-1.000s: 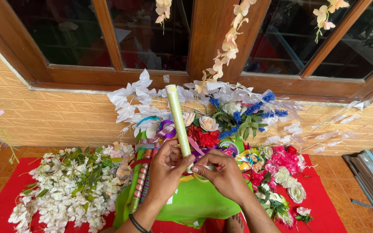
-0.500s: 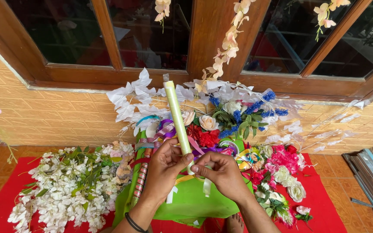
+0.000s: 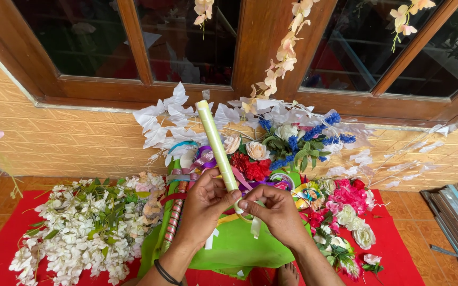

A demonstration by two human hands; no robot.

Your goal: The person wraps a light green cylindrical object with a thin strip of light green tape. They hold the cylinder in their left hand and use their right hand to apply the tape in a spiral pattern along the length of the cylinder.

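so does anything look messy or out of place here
Nothing looks damaged or spilled. The left hand grips a pale green roll tilted upward, and the right hand pinches its lower end. Artificial flowers lie heaped loosely on the red mat.

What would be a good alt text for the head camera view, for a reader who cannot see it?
Two bare hands hold a pale green roll upright: the left hand grips its lower part, the right hand pinches its bottom end. Behind lie artificial flowers on a red cloth, below a wooden window frame.
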